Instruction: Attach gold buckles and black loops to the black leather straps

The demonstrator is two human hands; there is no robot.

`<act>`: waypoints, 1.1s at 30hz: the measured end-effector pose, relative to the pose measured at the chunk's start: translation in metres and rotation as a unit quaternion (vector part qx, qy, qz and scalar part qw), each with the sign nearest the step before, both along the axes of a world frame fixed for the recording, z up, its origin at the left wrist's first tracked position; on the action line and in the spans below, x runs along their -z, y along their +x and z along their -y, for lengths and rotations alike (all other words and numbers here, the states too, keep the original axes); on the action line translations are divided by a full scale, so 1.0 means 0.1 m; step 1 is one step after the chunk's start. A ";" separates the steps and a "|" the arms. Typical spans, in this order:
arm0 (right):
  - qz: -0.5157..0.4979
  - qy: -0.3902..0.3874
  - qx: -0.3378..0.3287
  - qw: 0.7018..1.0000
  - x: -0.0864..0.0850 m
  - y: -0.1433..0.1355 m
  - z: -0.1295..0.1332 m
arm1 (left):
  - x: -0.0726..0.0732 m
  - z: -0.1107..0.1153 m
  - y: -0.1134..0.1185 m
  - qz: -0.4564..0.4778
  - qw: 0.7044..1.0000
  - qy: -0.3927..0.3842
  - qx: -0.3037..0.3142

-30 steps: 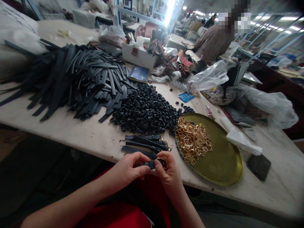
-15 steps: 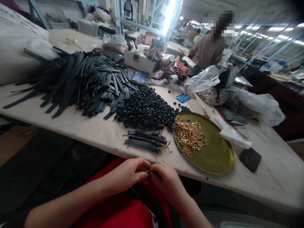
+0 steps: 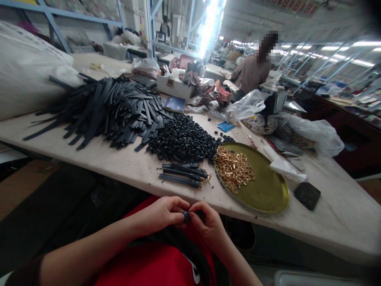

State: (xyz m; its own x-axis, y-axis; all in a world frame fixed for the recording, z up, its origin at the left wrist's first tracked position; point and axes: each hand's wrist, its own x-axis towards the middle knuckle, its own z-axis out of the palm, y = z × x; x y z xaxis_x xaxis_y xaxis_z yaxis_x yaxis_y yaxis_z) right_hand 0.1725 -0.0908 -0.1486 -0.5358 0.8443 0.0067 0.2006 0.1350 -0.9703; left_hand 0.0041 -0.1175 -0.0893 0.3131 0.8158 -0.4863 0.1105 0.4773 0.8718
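Note:
My left hand (image 3: 165, 214) and my right hand (image 3: 208, 222) meet just in front of the table edge, above my red clothing. Between their pinched fingertips is a small dark strap (image 3: 186, 217), with what looks like a loop around it; most of it is hidden by the fingers. Beyond my hands, several dark straps with gold buckles (image 3: 183, 174) lie side by side on the table. A heap of small black loops (image 3: 184, 137) rises behind them. To the right, gold buckles (image 3: 233, 169) fill the left part of a round olive-gold tray (image 3: 268, 190).
A large pile of dark strips (image 3: 119, 109) covers the table's left side, beside a big white sack (image 3: 26, 71). Behind stand a box of scraps (image 3: 174, 85), a blue booklet (image 3: 174, 104) and plastic bags (image 3: 312, 131). A dark flat object (image 3: 307, 195) lies right of the tray. A person (image 3: 253, 71) stands farther back.
The view has tilted and shifted slightly. My fingertips stay together on the strap; the dark band between them shows more now, and the right hand's fingers are more bent.

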 end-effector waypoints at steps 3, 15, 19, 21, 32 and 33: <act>-0.008 0.006 0.033 0.999 0.04 -0.01 0.03 | 0.05 0.00 0.03 -0.060 0.998 0.024 -0.001; 0.009 0.039 0.128 0.991 0.12 -0.14 0.03 | 0.08 -0.08 -0.03 -0.271 0.947 0.109 0.132; 0.036 0.084 0.045 0.995 0.15 -0.05 -0.02 | 0.10 -0.14 -0.04 -0.324 0.920 0.134 0.177; 0.054 0.109 0.004 0.993 0.16 0.00 -0.07 | 0.07 -0.19 -0.07 -0.332 0.911 0.134 0.206; 0.043 0.203 -0.038 0.977 0.18 -0.09 -0.33 | -0.01 -0.46 -0.07 -0.323 0.910 0.152 0.213; 0.051 0.207 -0.033 0.976 0.17 -0.11 -0.35 | -0.01 -0.48 -0.09 -0.317 0.912 0.151 0.211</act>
